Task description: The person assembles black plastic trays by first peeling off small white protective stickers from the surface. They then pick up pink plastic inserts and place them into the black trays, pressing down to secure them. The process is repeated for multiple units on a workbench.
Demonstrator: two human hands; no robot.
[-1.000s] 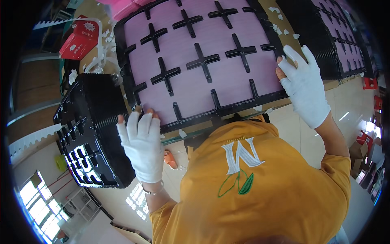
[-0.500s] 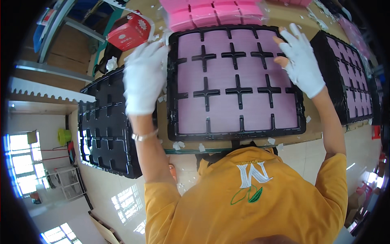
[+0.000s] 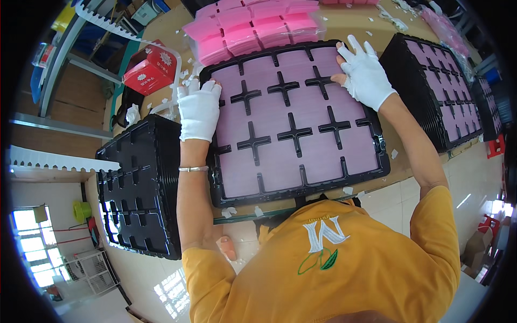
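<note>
1. At the left edge of the surface (image 3: 342, 21), I have a stack of black trays (image 3: 168, 161) standing near the left hand, with a red box (image 3: 152, 69) lying behind it.
2. Next comes the left hand (image 3: 198, 110), white-gloved with bare fingertips, at the far-left part of the tray's rim. Its fingers lie close together; the thumb is hidden from me, so I cannot tell whether it is clamped on the rim.
3. Beyond the far rim, I see a pile of pink foam (image 3: 253, 32).
4. In the middle, nearest the body, sits the black tray (image 3: 301, 194), slightly turned on the surface, its cross-shaped ridges showing through the lilac sheet (image 3: 269, 116) that fills it. I judge the step in hand to be squaring or smoothing this layer; the next move calls, I think, for even pressure from both sides.
5. At the far-right corner, the right hand (image 3: 366, 72) has its fingers spread apart over the rim, the thumb above the lilac sheet. I see no grip there; firm contact I cannot confirm.
6. Farther right stands another stack of lined trays (image 3: 401, 81), apart from the middle one.
</note>
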